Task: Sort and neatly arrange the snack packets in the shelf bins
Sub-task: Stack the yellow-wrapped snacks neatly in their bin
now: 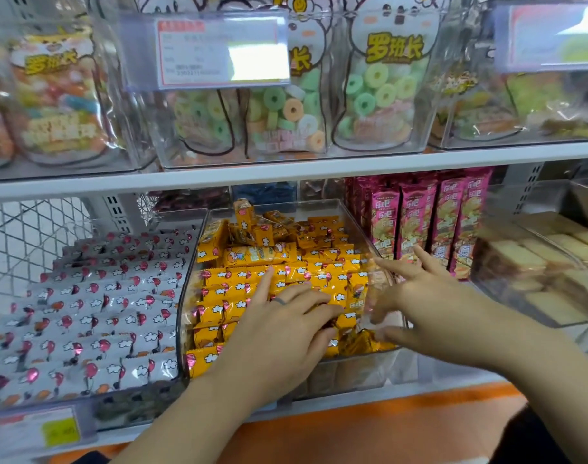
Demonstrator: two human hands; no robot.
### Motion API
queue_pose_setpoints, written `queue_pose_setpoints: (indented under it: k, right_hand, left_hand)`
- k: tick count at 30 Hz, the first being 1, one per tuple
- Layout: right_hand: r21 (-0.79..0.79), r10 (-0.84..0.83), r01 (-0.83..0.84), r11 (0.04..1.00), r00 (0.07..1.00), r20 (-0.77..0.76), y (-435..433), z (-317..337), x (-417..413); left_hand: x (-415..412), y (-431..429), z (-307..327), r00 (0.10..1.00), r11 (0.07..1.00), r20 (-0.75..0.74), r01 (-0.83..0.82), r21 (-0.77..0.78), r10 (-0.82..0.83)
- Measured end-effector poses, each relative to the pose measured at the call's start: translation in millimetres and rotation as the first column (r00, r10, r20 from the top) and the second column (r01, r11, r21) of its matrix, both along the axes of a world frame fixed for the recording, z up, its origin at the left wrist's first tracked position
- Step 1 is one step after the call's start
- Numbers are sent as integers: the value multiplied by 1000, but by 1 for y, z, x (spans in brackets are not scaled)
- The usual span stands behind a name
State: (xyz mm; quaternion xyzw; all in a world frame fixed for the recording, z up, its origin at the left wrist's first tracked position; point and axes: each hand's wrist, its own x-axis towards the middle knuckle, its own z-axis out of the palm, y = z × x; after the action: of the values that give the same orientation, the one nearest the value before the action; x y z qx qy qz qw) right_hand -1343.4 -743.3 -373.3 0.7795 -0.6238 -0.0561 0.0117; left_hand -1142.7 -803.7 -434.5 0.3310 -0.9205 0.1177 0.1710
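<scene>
Tidying is in hand, I judge: my left grip (279, 329) lies flat, fingers straight, on the yellow packets (319, 259) in the middle clear bin (336, 376), my right grip (429, 296) is spread wide at its right wall, and next the jumbled pile at the back edge needs squaring.
</scene>
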Motion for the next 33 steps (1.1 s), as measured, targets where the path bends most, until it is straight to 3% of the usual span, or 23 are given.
queue_pose_setpoints:
  k: [4, 10, 13, 15, 22, 29, 33]
  right_hand:
    - [-30, 11, -15, 999, 990, -143, 0, -12, 4]
    - [-322, 193, -164, 932, 979, 59, -18, -26, 16]
    - [-208, 122, -59, 976, 945, 302, -16, -27, 22]
    - [-206, 96, -19, 978, 923, 372, -16, -30, 23]
    - [-100, 44, -13, 995, 949, 312, -18, -38, 34]
    - [-253, 136, -54, 966, 938, 319, -8, -35, 29]
    - [-309, 237, -131, 942, 911, 336, -13, -36, 19]
  left_hand:
    - [0, -4, -2, 998, 999, 35, -43, -16, 44]
    - [5, -8, -3, 998, 998, 36, -41, -56, 43]
    - [7, -9, -4, 999, 997, 22, -34, -67, 35]
    - [7, -8, -5, 999, 998, 16, -31, -59, 32]
    - [5, -5, -7, 999, 999, 26, -34, -13, 34]
    - [20, 3, 1, 981, 999, -191, -36, 16, 39]
    - [29, -6, 12, 949, 988, -275, -143, 61, 154]
